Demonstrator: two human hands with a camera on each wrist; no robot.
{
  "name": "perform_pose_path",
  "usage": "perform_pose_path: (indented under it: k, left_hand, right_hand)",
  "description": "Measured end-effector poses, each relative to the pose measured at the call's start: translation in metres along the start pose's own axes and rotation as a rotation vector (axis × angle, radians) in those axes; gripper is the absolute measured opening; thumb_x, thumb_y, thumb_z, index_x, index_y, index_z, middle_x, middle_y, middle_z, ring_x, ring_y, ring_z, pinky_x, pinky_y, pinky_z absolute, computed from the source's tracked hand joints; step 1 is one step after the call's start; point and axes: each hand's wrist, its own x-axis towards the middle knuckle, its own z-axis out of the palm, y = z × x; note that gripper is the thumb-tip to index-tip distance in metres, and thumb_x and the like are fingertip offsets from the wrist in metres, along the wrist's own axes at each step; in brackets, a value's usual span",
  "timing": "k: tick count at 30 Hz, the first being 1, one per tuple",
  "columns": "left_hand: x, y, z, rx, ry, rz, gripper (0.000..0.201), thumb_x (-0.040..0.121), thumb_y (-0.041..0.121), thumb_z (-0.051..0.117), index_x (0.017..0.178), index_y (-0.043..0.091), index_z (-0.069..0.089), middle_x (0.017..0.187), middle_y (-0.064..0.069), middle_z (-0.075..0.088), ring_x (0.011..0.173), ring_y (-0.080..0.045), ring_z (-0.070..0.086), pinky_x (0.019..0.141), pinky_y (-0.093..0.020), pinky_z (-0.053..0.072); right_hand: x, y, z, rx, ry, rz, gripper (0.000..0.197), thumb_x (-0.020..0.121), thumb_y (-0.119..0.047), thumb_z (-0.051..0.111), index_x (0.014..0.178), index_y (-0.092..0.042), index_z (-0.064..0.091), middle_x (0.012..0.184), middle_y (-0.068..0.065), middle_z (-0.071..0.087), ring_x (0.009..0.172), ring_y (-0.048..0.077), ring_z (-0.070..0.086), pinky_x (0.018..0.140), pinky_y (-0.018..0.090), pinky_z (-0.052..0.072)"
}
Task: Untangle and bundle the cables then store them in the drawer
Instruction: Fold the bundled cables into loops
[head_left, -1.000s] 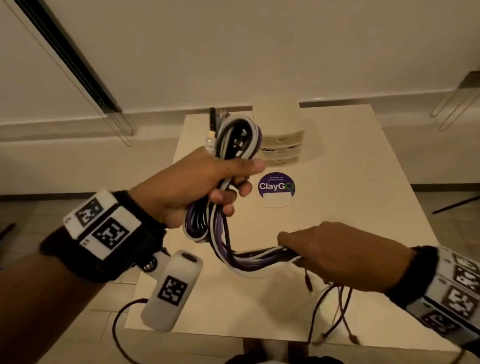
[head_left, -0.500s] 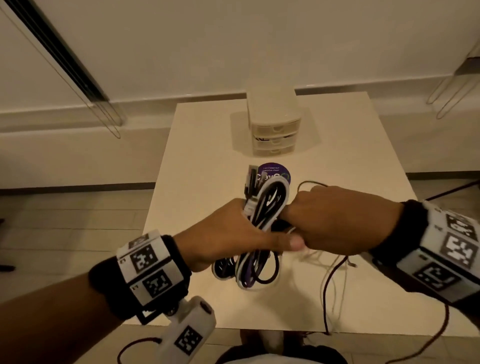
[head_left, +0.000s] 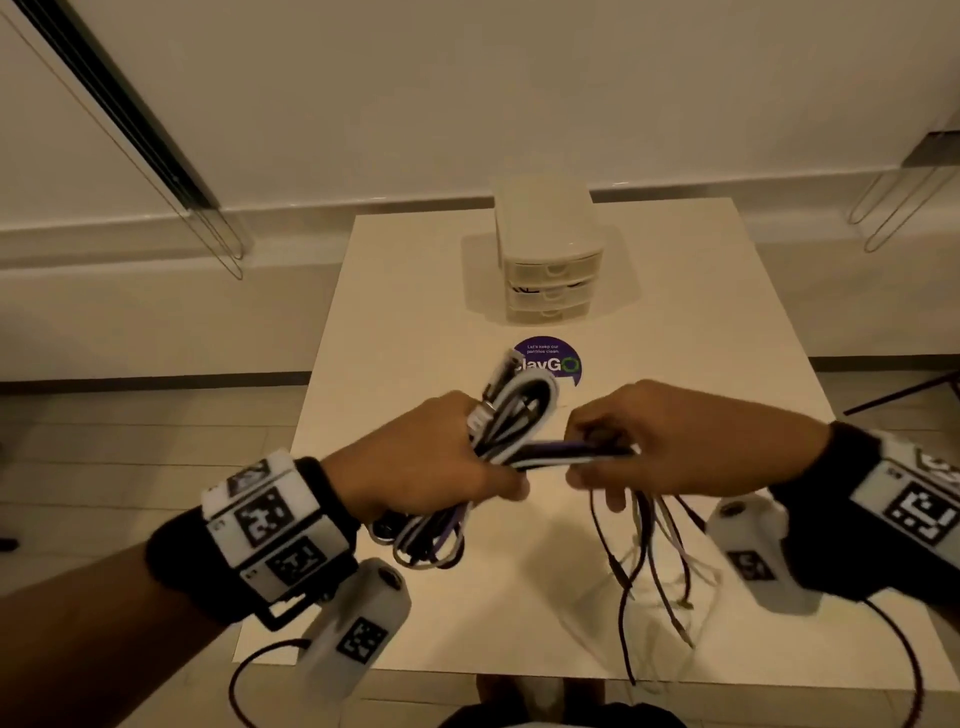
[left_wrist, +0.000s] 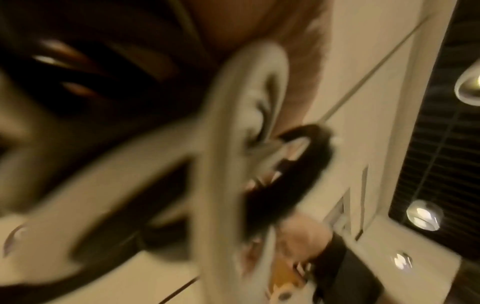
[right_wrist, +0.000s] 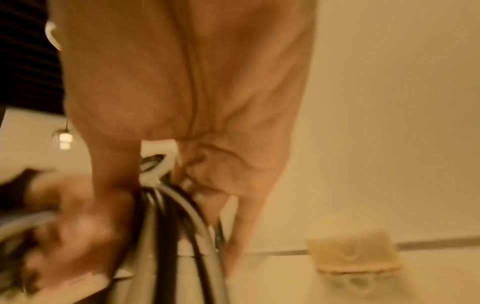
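While my left hand closes its fingers round the cables at the centre of the head frame, my right hand pinches a flat run of strands pulled sideways from the same bundle. That makes two hands on one bundle, held above one table. Loops hang below the left fist, and loose thin ends dangle under the right hand toward the lower right of the frame; I cannot count the separate cables, since white, purple and dark strands overlap. One drawer unit stands at upper centre on the table's far side, showing three drawer fronts, all pushed in. One round purple sticker lies between the unit and the cables, its left part hidden by the bundle's top. The left wrist view is badly blurred, showing only pale and dark loops. The right wrist view shows strands passing through curled fingers.
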Motion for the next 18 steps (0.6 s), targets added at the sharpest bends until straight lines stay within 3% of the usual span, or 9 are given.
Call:
perform_pose_path:
  k: [2,5,7,9,11,13,14,15,18]
  left_hand:
    - [-0.002,0.003,-0.009,-0.097,0.020,-0.011,0.022,0.084,0.014,0.078,0.070,0.005,0.063,0.055,-0.001,0.058,0.051,-0.019,0.056,0.058,-0.035,0.052]
    - [-0.006,0.004,-0.012,-0.231,0.026,-0.001,0.021,0.086,0.011,0.076,0.071,0.011,0.062,0.055,-0.003,0.055,0.054,-0.020,0.055,0.062,-0.035,0.053]
    - [-0.006,0.005,-0.010,-0.283,0.067,0.044,0.019,0.087,0.013,0.076,0.074,0.013,0.063,0.060,-0.004,0.057,0.060,-0.021,0.059,0.073,-0.045,0.057]
    - [-0.003,0.008,-0.006,-0.365,0.115,0.107,0.021,0.087,0.012,0.076,0.071,0.019,0.065,0.066,-0.004,0.060,0.068,-0.027,0.064,0.088,-0.054,0.058]
    - [0.001,0.013,0.000,-0.458,0.128,0.164,0.024,0.088,0.009,0.074,0.071,0.024,0.068,0.076,-0.005,0.067,0.088,-0.038,0.068,0.096,-0.052,0.054]
    - [0.005,0.020,0.007,-0.567,0.100,0.190,0.027,0.090,0.003,0.069,0.080,0.026,0.074,0.097,-0.009,0.075,0.112,-0.033,0.067,0.101,-0.044,0.052]
    - [0.006,0.021,0.010,-0.624,0.074,0.197,0.029,0.092,0.000,0.066,0.084,0.027,0.076,0.104,-0.010,0.075,0.116,-0.032,0.066,0.102,-0.045,0.051]
    - [0.006,0.022,0.013,-0.675,0.052,0.203,0.032,0.092,-0.002,0.063,0.084,0.026,0.076,0.101,-0.008,0.076,0.112,-0.029,0.068,0.099,-0.043,0.053]
    - [0.005,0.025,0.020,-0.805,0.043,0.217,0.039,0.091,-0.009,0.058,0.076,0.023,0.076,0.078,0.004,0.073,0.079,-0.011,0.072,0.072,-0.023,0.056]
  right_hand:
    - [-0.004,0.005,-0.008,0.082,0.090,-0.038,0.025,0.095,-0.042,0.059,0.087,-0.018,0.062,0.069,0.002,0.065,0.060,0.007,0.061,0.059,0.029,0.049]
    - [-0.001,0.004,-0.006,0.179,0.249,-0.101,0.034,0.096,-0.039,0.054,0.101,-0.007,0.063,0.071,0.007,0.052,0.057,0.008,0.043,0.054,0.022,0.037]
    - [0.002,0.000,-0.003,0.413,0.287,-0.084,0.028,0.099,-0.027,0.055,0.101,0.000,0.058,0.063,0.001,0.038,0.051,0.010,0.032,0.046,0.021,0.030]
    - [0.004,-0.011,-0.006,0.800,0.331,-0.046,0.014,0.094,-0.012,0.054,0.083,-0.005,0.051,0.059,-0.004,0.028,0.046,0.009,0.021,0.039,0.020,0.018]
    - [0.011,-0.019,-0.009,1.108,0.403,-0.026,0.013,0.085,-0.010,0.042,0.073,-0.014,0.044,0.058,-0.005,0.023,0.043,0.007,0.014,0.040,0.021,0.009]
    - [0.017,-0.025,-0.010,1.209,0.473,-0.032,0.018,0.084,-0.009,0.033,0.069,-0.015,0.042,0.058,-0.004,0.021,0.041,0.007,0.013,0.041,0.023,0.009]
    - [0.019,-0.027,-0.010,1.226,0.497,-0.026,0.019,0.085,-0.009,0.032,0.069,-0.014,0.042,0.058,-0.004,0.021,0.040,0.006,0.014,0.042,0.023,0.010]
    - [0.021,-0.029,-0.010,1.235,0.514,-0.017,0.020,0.086,-0.009,0.032,0.070,-0.013,0.043,0.056,-0.005,0.022,0.040,0.006,0.015,0.043,0.024,0.012]
    - [0.025,-0.034,-0.006,1.246,0.561,-0.008,0.025,0.088,-0.008,0.033,0.067,-0.015,0.045,0.054,-0.006,0.026,0.041,0.007,0.017,0.044,0.023,0.016]
